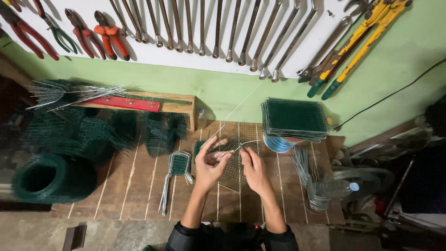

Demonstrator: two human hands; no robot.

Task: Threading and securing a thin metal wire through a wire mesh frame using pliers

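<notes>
Both forearms reach forward from the body over the wooden bench [139,186], wrists close together near its middle. Left hand [211,162]: palm turned inward, fingers curled, thumb and fingertips pinched on a thin wire [237,109] that runs up and away toward the wall. Right hand [253,167]: fingers bent, pinching a short wire end [248,143] just beside the left fingertips. Under both hands lies a green mesh piece [232,172], flat on the bench. Mesh stack [293,118] sits behind right; mesh roll [49,179] far left.
</notes>
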